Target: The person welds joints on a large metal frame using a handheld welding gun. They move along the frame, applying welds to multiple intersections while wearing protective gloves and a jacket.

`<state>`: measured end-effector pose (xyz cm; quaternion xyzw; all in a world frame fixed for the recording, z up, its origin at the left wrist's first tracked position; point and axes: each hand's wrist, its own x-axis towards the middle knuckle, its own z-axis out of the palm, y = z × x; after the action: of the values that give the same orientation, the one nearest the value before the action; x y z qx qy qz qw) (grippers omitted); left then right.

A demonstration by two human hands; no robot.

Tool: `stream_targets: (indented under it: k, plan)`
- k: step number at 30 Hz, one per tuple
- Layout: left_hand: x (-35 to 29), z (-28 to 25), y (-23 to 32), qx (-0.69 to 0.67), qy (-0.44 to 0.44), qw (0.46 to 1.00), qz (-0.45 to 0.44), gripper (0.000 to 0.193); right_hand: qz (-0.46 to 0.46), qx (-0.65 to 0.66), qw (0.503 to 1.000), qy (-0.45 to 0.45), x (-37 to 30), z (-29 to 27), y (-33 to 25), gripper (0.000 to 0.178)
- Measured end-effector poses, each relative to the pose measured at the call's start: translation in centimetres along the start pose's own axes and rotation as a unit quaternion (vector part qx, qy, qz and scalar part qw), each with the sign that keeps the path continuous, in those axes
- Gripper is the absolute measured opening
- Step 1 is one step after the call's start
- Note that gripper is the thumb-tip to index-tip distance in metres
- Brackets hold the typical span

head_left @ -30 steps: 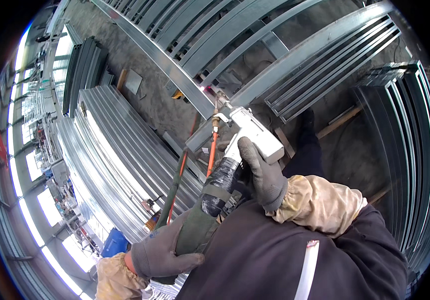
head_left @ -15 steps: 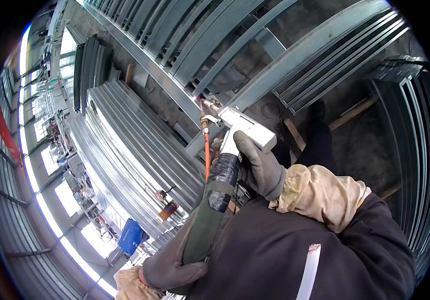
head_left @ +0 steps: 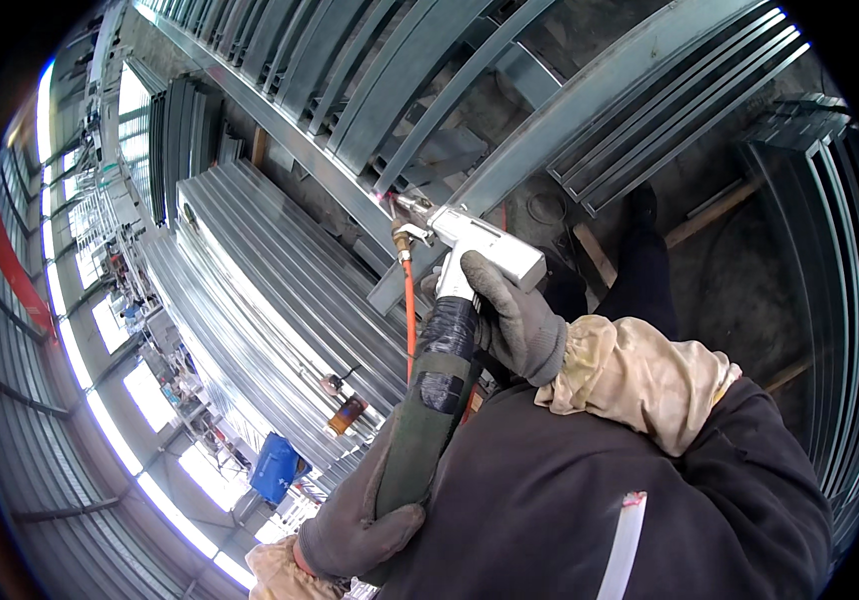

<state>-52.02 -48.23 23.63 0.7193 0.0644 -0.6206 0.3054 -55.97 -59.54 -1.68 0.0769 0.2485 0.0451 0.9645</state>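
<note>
A white welding gun (head_left: 490, 247) points up and left, its nozzle at the joint where an upright bar meets the long rail of a grey metal frame (head_left: 350, 185). A small violet glow shows at the tip. My gloved right hand (head_left: 515, 322) is closed around the gun's grip, thumb along its back. Black tape wraps the lower grip, which runs into a dark green cable sleeve (head_left: 412, 455). My gloved left hand (head_left: 362, 530) is wrapped round that sleeve near my body. An orange hose (head_left: 409, 310) hangs from a brass fitting beside the nozzle.
Long shiny metal profiles (head_left: 270, 290) lie stacked on the left, with a blue object (head_left: 275, 468) beyond. Barred panels (head_left: 685, 110) lie at the upper right, more frames (head_left: 810, 250) at the far right. Wooden battens (head_left: 715, 215) rest on the floor near my leg.
The view has turned slightly, so the frame sits a little further left. The gun's tip stays at the same joint, and both hands keep their holds.
</note>
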Motion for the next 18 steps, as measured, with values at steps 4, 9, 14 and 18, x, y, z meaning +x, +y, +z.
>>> stream_targets:
  k: [4, 9, 14, 18]
  plan:
    - [-0.1, -0.3, 0.1, -0.003, -0.005, 1.0, -0.01, 0.092, 0.019, 0.013, 0.999, -0.024, 0.6, -0.9, 0.3, 0.041]
    - [-0.1, -0.5, 0.5, -0.021, -0.009, 0.999, -0.033, 0.092, 0.021, -0.001, 0.999, -0.029, 0.9, -1.6, 0.6, 0.042]
    - [-0.4, -0.8, 0.8, -0.031, -0.008, 0.998, -0.063, 0.093, 0.013, 0.001, 1.0, -0.004, 0.3, -0.1, 0.3, 0.038]
    - [-0.2, -1.1, 1.0, 0.017, -0.016, 0.999, -0.037, 0.095, 0.016, 0.005, 1.0, 0.001, 0.4, 0.0, 0.1, 0.034]
